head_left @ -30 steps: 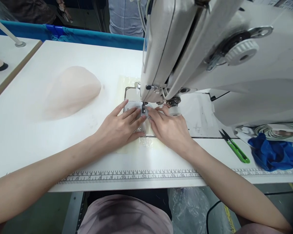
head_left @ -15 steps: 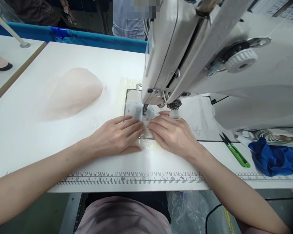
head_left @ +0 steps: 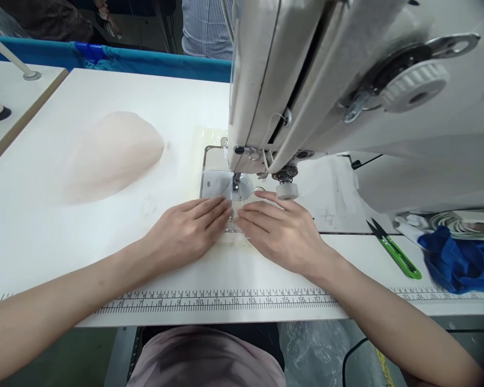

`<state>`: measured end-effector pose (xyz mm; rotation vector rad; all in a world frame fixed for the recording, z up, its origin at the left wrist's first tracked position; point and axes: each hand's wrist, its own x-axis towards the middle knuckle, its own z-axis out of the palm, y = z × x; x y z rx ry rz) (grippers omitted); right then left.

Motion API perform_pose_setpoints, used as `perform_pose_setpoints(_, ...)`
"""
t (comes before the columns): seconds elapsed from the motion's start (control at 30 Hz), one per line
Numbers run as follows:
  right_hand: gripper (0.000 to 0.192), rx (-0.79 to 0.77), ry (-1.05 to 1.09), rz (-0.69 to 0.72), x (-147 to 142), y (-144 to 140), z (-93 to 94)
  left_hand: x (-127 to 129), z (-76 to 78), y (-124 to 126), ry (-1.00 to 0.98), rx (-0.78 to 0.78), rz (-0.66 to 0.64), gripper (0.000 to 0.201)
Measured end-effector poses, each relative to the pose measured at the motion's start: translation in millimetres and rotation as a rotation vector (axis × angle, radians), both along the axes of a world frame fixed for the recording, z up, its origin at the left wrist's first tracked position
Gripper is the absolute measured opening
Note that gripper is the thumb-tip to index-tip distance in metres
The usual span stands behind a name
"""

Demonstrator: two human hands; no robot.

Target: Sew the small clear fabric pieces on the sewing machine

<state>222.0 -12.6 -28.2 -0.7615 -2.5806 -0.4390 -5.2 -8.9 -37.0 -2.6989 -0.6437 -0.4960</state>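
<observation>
My left hand [head_left: 189, 228] lies palm down on the bed of a white sewing machine [head_left: 266, 80], its fingers stretched toward the shiny needle plate [head_left: 218, 183]. Its thumb is hidden under the palm. Just to the right, my right hand [head_left: 280, 231] rests with fingers extended and slightly spread, its fingertips close to my left ones. Both sets of fingertips sit right in front of the presser foot [head_left: 236, 181]. Between them shows a narrow clear, glossy strip [head_left: 233, 215]; whether the fingers press on it I cannot tell. Neither hand grips anything visible.
Left of the machine, a sheer beige fabric piece [head_left: 116, 156] lies on the white table [head_left: 105, 242]. Green thread snips [head_left: 399, 255] and a blue cloth [head_left: 460, 263] lie at right. A printed ruler [head_left: 218, 301] runs along the front edge. People stand beyond the blue fabric trough [head_left: 145, 62].
My left thumb has gone from sticking out to hidden under the palm. My right fingers have spread a little. The whole view has shifted slightly.
</observation>
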Motion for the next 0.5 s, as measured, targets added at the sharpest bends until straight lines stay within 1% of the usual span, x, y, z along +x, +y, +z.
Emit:
perform_pose_setpoints(0.33, 0.018, 0.026, 0.01, 0.015, -0.4, 0.1, -1.6, -0.1, -1.5, 2.1, -0.013, -0.004, -0.011, 0.029)
perform_pose_setpoints(0.5, 0.017, 0.036, -0.021, 0.003, 1.6, 1.8, -3.0, 0.0, -1.9, 7.1, -0.015, -0.02, -0.022, 0.029)
